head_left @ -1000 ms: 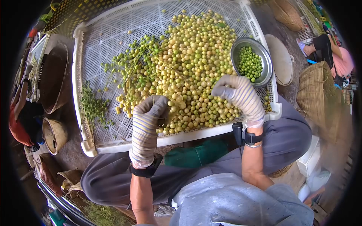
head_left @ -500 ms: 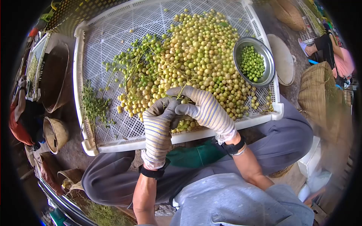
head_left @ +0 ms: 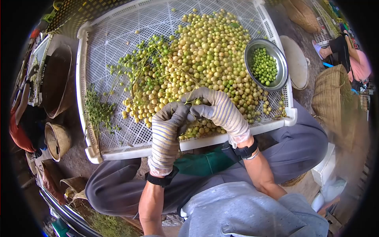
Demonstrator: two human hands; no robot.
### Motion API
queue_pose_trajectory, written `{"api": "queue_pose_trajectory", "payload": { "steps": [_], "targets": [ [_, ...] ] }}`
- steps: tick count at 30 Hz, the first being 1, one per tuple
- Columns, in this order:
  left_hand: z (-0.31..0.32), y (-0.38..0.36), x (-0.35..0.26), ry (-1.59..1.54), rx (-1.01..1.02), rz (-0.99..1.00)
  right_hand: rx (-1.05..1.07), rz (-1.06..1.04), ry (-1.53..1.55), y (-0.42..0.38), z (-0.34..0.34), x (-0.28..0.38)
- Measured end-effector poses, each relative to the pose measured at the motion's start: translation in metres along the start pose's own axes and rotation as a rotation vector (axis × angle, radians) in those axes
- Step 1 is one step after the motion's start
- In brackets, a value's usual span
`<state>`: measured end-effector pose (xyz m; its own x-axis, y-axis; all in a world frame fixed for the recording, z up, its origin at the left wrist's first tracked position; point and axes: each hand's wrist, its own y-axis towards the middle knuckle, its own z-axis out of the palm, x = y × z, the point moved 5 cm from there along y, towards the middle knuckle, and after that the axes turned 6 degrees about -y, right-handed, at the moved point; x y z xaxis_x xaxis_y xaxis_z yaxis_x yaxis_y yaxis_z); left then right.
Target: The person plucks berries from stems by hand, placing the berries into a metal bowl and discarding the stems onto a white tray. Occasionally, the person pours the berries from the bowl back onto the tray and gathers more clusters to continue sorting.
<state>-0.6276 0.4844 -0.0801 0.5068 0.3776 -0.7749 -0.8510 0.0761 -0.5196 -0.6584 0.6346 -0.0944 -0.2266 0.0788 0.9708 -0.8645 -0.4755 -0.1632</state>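
R hand point(head_left: 223, 110): thumb & forefinger narrow, green sprig point(head_left: 197, 101) betw. them, next to L hand point(head_left: 169, 120) fingertips. L fingers curled, can't tell grip; R grip unclear too. Both over fruit point(head_left: 203, 51) in wht. tray point(head_left: 106, 43).

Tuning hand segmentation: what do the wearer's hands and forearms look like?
Left hand and right hand: pale fabric gloves, striped blue and yellow, with grey fingers. Translucent plastic shows at the cuffs. Each wrist has a black strap; the right adds a silvery band. Forearms bare.
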Motion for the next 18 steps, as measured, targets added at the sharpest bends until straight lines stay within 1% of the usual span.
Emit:
{"api": "queue_pose_trajectory", "payload": {
  "steps": [2, 3, 5, 6, 8, 9, 11, 13, 15, 16, 18],
  "targets": [
    [-0.001, 0.001, 0.004, -0.040, 0.028, -0.010, -0.131, -0.072, -0.248, 0.000, -0.005, 0.004],
    [0.000, 0.001, 0.006, -0.080, 0.057, -0.021, -0.131, -0.072, -0.248, -0.001, -0.005, 0.006],
    [0.004, -0.001, 0.005, -0.125, 0.086, -0.050, -0.130, 0.199, 0.125, -0.006, -0.007, -0.003],
    [0.006, -0.002, 0.005, -0.173, 0.113, -0.076, -0.132, 0.199, 0.125, -0.006, -0.007, -0.004],
    [-0.002, 0.003, 0.012, -0.172, 0.086, -0.070, -0.108, 0.128, 0.291, -0.004, -0.002, -0.007],
    [-0.003, 0.005, 0.013, -0.188, 0.096, -0.051, -0.179, 0.159, 0.412, -0.003, 0.000, -0.013],
    [-0.001, 0.006, 0.012, -0.186, 0.148, -0.027, -0.191, 0.141, 0.371, -0.002, 0.000, -0.011],
    [-0.006, 0.005, 0.015, -0.197, 0.136, -0.042, -0.201, 0.126, 0.332, -0.001, -0.001, -0.010],
    [-0.005, 0.004, 0.015, -0.208, 0.126, -0.056, -0.253, 0.042, 0.146, -0.001, -0.006, -0.005],
    [-0.002, 0.003, 0.014, -0.211, 0.115, -0.078, -0.252, 0.043, 0.147, 0.000, -0.006, -0.007],
    [-0.006, 0.003, 0.018, -0.214, 0.103, -0.101, -0.403, -0.068, 0.351, 0.000, -0.013, -0.009]
  ]
}}
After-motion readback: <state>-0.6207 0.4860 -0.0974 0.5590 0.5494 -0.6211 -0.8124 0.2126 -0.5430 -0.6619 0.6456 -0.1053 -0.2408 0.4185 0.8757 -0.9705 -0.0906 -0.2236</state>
